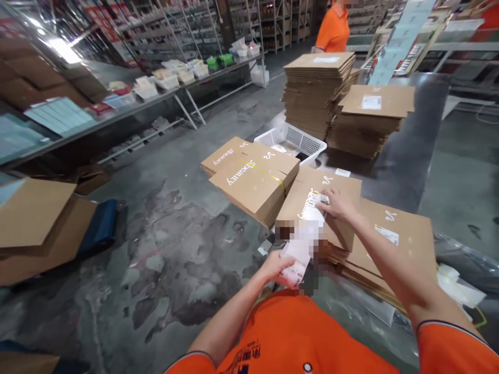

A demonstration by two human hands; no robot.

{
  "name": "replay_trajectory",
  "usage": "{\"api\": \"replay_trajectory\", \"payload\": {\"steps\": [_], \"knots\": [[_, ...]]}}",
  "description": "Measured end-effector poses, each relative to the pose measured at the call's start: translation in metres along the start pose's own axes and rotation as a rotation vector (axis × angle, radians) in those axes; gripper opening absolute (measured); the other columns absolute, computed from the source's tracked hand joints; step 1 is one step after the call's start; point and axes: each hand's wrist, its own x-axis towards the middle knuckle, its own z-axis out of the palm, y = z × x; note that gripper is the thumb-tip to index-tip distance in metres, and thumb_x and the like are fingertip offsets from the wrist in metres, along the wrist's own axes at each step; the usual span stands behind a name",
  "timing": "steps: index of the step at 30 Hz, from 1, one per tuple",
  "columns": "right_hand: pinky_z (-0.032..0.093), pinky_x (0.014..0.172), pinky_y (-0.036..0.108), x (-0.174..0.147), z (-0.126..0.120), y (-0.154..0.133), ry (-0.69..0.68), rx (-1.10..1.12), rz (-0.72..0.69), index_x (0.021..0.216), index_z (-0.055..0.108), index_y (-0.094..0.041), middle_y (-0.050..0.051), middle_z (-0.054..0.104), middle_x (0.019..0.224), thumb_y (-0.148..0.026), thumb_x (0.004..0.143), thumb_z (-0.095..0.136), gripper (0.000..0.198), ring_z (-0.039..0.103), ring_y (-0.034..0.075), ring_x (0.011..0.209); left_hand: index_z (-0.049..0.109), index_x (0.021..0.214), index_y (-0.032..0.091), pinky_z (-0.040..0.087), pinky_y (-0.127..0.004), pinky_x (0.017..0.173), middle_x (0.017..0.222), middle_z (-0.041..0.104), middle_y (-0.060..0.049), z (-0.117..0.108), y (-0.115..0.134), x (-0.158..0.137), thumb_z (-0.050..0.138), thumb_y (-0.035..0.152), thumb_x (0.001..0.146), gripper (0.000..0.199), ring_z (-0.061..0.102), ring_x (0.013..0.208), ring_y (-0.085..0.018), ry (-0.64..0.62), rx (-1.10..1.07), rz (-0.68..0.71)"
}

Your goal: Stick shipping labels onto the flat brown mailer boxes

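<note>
My left hand (276,266) grips the near end of a strip of white labels (298,254), close to my body. The strip runs up to my right hand (338,204), whose fingers are closed on its far end, over a flat cardboard box (292,200) with white lettering. Part of the strip is blurred out. To the right lies another stack of flattened boxes (405,234), its top one bearing a white label (386,235). A strapped bundle of flattened boxes (257,171) with a yellow band lies to the left.
Behind the boxes, a white plastic basket (312,143) holds small items. Two taller stacks of flattened cardboard (315,93) stand on the metal table (424,130). A person in an orange shirt (333,28) is beyond them. Bins line a long bench (156,98) at the left.
</note>
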Motion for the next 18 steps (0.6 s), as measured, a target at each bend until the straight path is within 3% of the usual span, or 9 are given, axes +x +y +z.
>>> {"api": "replay_trajectory", "payload": {"steps": [2, 5, 9, 11, 13, 16, 18], "knots": [[0.044, 0.104, 0.066, 0.011, -0.001, 0.000, -0.002, -0.147, 0.032, 0.136, 0.063, -0.014, 0.023, 0.066, 0.126, -0.044, 0.080, 0.077, 0.065, 0.058, 0.048, 0.120, 0.076, 0.074, 0.012, 0.054, -0.031, 0.065, 0.067, 0.071, -0.005, -0.010, -0.013, -0.018, 0.085, 0.045, 0.062, 0.036, 0.065, 0.066, -0.021, -0.063, -0.020, -0.034], [0.046, 0.107, 0.062, 0.004, 0.019, -0.015, 0.061, -0.285, 0.043, 0.154, 0.046, -0.006, 0.028, 0.061, 0.136, -0.041, 0.097, 0.054, 0.067, 0.057, 0.044, 0.127, 0.079, 0.095, 0.009, 0.061, -0.044, 0.084, 0.091, 0.080, -0.014, -0.023, -0.008, -0.030, 0.078, 0.061, 0.070, 0.058, 0.075, 0.083, -0.030, -0.093, -0.142, 0.033], [0.023, 0.127, 0.061, -0.019, 0.066, -0.044, 0.036, -0.263, -0.076, 0.151, 0.048, -0.005, 0.024, 0.042, 0.161, -0.045, 0.101, 0.045, 0.065, 0.031, 0.040, 0.154, 0.075, 0.118, 0.014, 0.048, -0.044, 0.114, 0.128, 0.075, -0.013, -0.035, 0.044, 0.004, 0.075, 0.041, 0.081, 0.045, 0.066, 0.124, -0.030, 0.199, -0.039, 0.308], [0.016, 0.127, 0.065, -0.028, 0.075, -0.039, 0.008, -0.238, -0.116, 0.152, 0.049, -0.009, 0.022, 0.037, 0.165, -0.049, 0.099, 0.046, 0.067, 0.025, 0.041, 0.157, 0.074, 0.121, 0.014, 0.043, -0.042, 0.119, 0.131, 0.074, -0.012, -0.037, 0.068, 0.024, 0.066, 0.027, 0.087, 0.037, 0.063, 0.130, -0.028, 0.201, 0.070, 0.365], [0.019, 0.127, 0.064, -0.039, 0.068, -0.017, 0.136, -0.176, 0.004, 0.150, 0.051, -0.011, 0.021, 0.037, 0.165, -0.050, 0.098, 0.043, 0.065, 0.029, 0.040, 0.155, 0.074, 0.123, 0.013, 0.043, -0.041, 0.119, 0.135, 0.072, -0.012, -0.036, 0.080, 0.032, 0.059, 0.021, 0.092, 0.035, 0.063, 0.130, -0.027, 0.152, 0.175, 0.365], [0.036, 0.120, 0.060, -0.070, 0.047, 0.028, 0.386, 0.013, 0.422, 0.144, 0.055, -0.008, 0.026, 0.050, 0.154, -0.054, 0.092, 0.046, 0.070, 0.046, 0.041, 0.143, 0.075, 0.123, 0.014, 0.041, -0.039, 0.121, 0.159, 0.052, -0.013, -0.026, 0.078, 0.017, 0.056, 0.018, 0.093, 0.036, 0.058, 0.137, -0.029, 0.121, 0.408, 0.386], [0.046, 0.113, 0.055, -0.100, 0.037, 0.051, 0.367, 0.200, 0.566, 0.138, 0.060, -0.008, 0.026, 0.061, 0.141, -0.055, 0.085, 0.050, 0.071, 0.058, 0.039, 0.132, 0.078, 0.121, 0.017, 0.041, -0.042, 0.121, 0.168, 0.038, -0.012, -0.012, 0.075, -0.004, 0.056, 0.018, 0.093, 0.036, 0.059, 0.136, -0.033, 0.086, 0.588, 0.370]]}}
